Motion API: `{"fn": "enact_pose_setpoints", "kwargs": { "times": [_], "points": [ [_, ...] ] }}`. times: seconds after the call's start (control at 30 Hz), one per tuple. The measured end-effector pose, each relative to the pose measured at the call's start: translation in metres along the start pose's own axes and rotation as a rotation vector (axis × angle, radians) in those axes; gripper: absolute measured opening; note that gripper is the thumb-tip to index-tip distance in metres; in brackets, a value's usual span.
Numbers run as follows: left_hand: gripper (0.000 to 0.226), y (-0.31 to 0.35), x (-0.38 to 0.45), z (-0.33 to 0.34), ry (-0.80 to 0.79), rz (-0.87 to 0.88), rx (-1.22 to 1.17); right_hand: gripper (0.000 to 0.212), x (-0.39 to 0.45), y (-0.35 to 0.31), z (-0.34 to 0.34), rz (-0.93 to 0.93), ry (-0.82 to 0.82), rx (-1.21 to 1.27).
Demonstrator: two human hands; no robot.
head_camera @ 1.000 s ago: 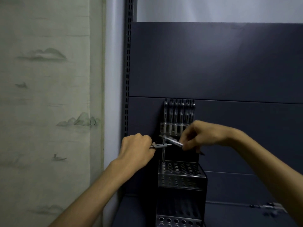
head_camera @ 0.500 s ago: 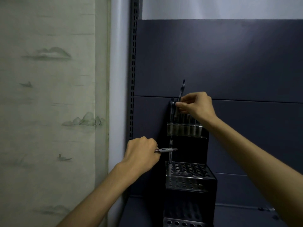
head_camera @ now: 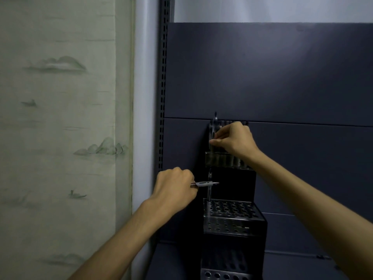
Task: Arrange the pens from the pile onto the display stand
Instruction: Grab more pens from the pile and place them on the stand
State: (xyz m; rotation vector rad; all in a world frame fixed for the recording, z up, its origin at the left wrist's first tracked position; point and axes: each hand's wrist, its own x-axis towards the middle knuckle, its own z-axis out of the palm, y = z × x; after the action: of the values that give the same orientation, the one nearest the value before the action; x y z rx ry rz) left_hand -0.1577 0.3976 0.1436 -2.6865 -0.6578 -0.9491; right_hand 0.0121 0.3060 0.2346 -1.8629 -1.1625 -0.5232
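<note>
One pen is pinched upright by the right hand at the left end of the stand's top row. One pen is gripped level in the clenched left hand. A third pen is seen standing in the middle tier's back-left hole. Three perforated tiers are counted; the lowest is cut off. The top-row pens are largely hidden by the hand and cannot be counted. No writing is legible. A dark panel is noted behind.

Readable text: none on the dark tiered pen stand with round holes.
Pens: no legible print.
Wall panels: no signs or numbers.
</note>
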Motion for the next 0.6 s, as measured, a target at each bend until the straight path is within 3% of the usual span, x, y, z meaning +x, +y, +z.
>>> {"fn": "enact_pose_setpoints", "kwargs": {
  "times": [0.1, 0.43, 0.6],
  "points": [
    [0.019, 0.003, 0.000, 0.001, 0.001, -0.001, 0.000, 0.016, -0.005, -0.003, 0.004, 0.016, -0.053, -0.076],
    [0.015, 0.005, -0.001, -0.001, -0.001, 0.001, -0.002, 0.025, -0.009, 0.003, 0.009, 0.078, -0.083, -0.036],
    [0.023, 0.005, -0.002, -0.002, 0.006, -0.015, -0.004, 0.017, -0.025, -0.001, -0.002, -0.093, 0.050, -0.063]
  ]
}}
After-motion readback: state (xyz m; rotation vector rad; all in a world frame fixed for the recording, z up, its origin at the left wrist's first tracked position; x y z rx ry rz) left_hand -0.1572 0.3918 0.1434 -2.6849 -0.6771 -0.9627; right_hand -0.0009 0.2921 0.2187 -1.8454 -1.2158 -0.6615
